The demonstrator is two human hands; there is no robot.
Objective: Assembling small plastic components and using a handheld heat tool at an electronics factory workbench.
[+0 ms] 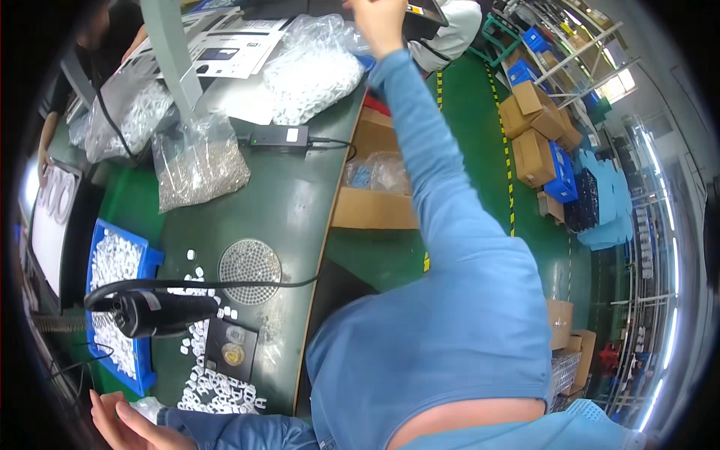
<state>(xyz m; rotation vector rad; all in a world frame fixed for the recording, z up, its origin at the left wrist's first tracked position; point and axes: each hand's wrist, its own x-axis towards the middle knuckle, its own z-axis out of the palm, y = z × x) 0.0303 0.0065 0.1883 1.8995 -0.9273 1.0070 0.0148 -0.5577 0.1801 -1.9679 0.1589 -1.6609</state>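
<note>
My left hand (127,427) is at the lower left edge with its fingers apart and nothing in them. Beside it lie a heap of small white plastic parts (217,394) and a blue bin (142,379) filled with similar white pieces. My right hand (379,26) reaches to the top edge, close to a dark flat object (427,13); its fingertips are cut off. A black cylindrical tool (161,313) with a cable hangs over the bench. Under its end sits a dark square plate (241,365) bearing a round yellowish piece (233,354).
On the green bench (292,195) stand a round dimpled disc (250,271), a bag of small metal pieces (199,169), a black power adapter (279,136) and a bag of white parts (311,82). An open carton (375,208) adjoins the bench edge. Another person's hand (46,161) shows at left.
</note>
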